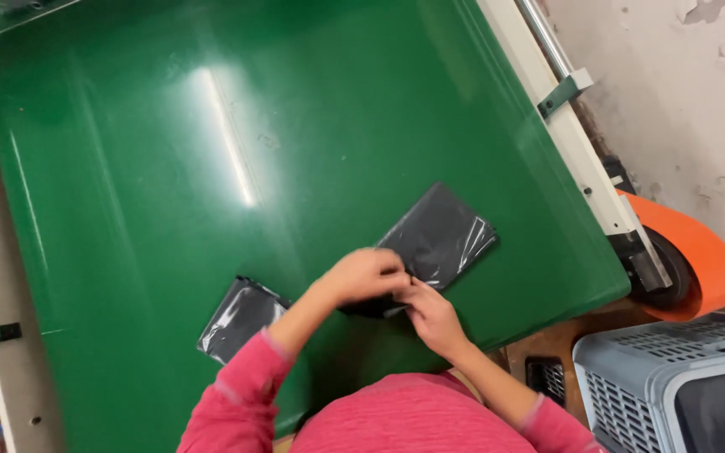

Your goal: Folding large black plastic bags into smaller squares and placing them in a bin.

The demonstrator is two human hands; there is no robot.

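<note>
A small dark grey plastic packet (241, 319), flat, glossy and roughly rectangular, is laid on the green conveyor belt (169, 168) near its lower edge, at the far left of what is handled; its lower corner is partly covered by a pink sleeve (232, 390). To the right of that small packet, the left hand (367, 275) is seen at the end of a forearm bent inward across the belt, knuckles up and fingers curled down; it is closed in a pinch on the near end of a larger dark grey plastic package (438, 236). Just right of the left hand, and touching it, the right hand (431, 317) is held with the fingers drawn together on the same near end, where the film is bunched and dark between the two hands. The larger package is stretched away from the hands toward the upper right, lying flat on the belt, with wrinkled shiny film and pale glints along its right edge; no label can be made out on it. Right of this package, beyond the belt's white side rail (581, 151), an orange wheel guard (702, 252) is seen, and below it a grey slotted plastic crate (673, 386).
</note>
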